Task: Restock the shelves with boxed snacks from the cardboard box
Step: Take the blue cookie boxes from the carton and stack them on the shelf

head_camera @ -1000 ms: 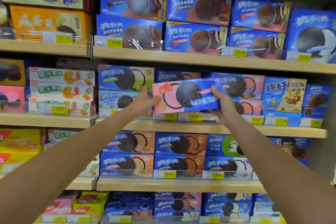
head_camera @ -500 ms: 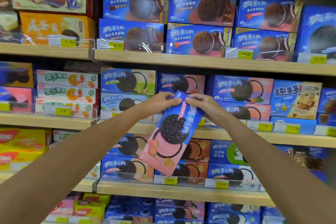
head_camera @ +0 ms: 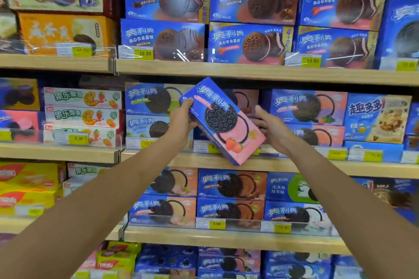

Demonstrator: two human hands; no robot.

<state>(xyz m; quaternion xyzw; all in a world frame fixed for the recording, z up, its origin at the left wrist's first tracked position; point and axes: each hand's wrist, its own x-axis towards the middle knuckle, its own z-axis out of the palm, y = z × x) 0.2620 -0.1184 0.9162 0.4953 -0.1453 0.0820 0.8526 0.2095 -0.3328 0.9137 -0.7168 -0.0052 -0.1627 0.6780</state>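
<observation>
I hold a blue and pink cookie box [head_camera: 223, 120] with a strawberry picture in front of the middle shelf [head_camera: 294, 166]. It is tilted, top end up-left, pink end down-right. My left hand [head_camera: 180, 122] grips its upper-left end. My right hand [head_camera: 275, 130] is at the box's right long edge with fingers spread; its fingertips reach the edge and the thumb stands off the box. A matching pink-and-blue box [head_camera: 246, 102] stands on the shelf right behind it. The cardboard box is out of view.
Wooden shelves hold rows of blue cookie boxes [head_camera: 308, 106]. White fruit-pie boxes [head_camera: 82, 115] are stacked at the left, yellow boxes [head_camera: 27, 188] below them. Yellow price tags [head_camera: 144, 53] sit behind clear front rails on the shelf edges.
The box was level at the shelf, then hung down from both hands, and now is swung up to a diagonal. My right hand has let go of its top end and moved to its right side.
</observation>
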